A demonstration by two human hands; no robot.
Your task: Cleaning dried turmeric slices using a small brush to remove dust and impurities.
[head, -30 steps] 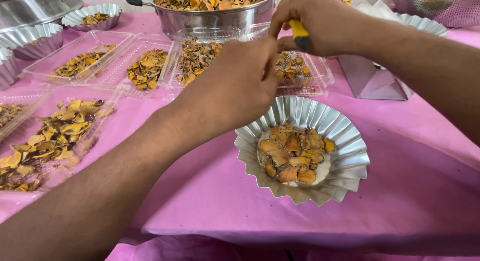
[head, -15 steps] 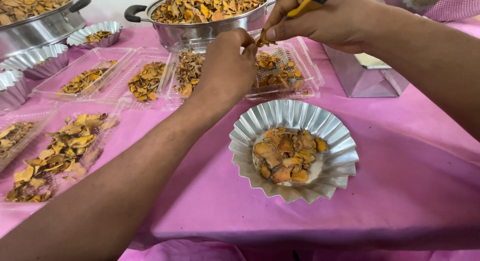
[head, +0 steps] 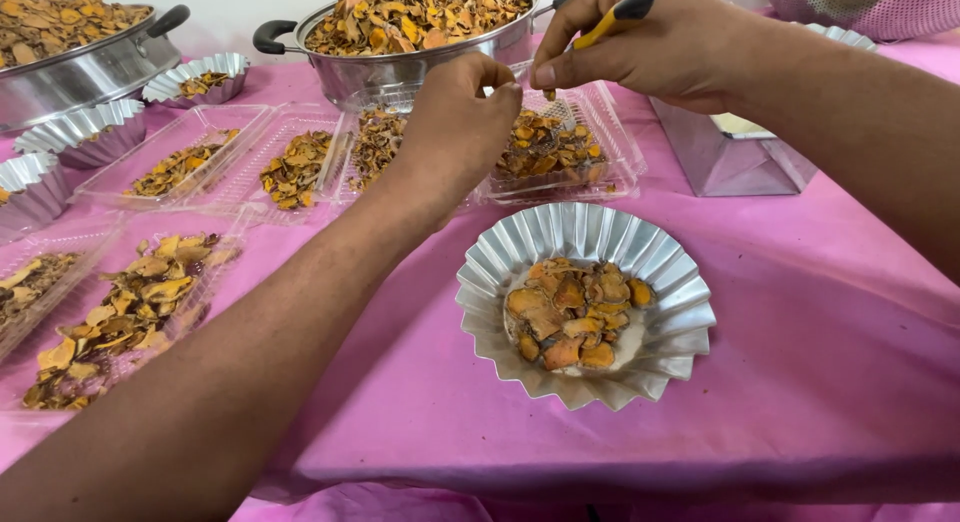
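Note:
My left hand [head: 455, 132] reaches over a clear plastic tray [head: 610, 147] of dried orange slices, its fingers bunched shut; whether they pinch a slice is hidden. Just to its right, my right hand [head: 650, 47] grips a yellow tool with a black tip [head: 612, 17] and pinches a small bit under the thumb. The two hands' fingertips almost meet above the tray. Below them, nearer me, a fluted silver foil dish [head: 680, 272] holds a small heap of orange slices [head: 570, 312].
A steel pot [head: 400, 70] heaped with slices stands behind the tray, another pot [head: 80, 77] at far left. Several clear trays [head: 180, 162] and foil dishes [head: 90, 132] with slices line the left. A metal box [head: 710, 152] sits right, on a pink tablecloth [head: 820, 362].
Both hands have moved away from me, from above the foil dish to above the clear tray by the pot. The yellow tool has tilted up in my right hand.

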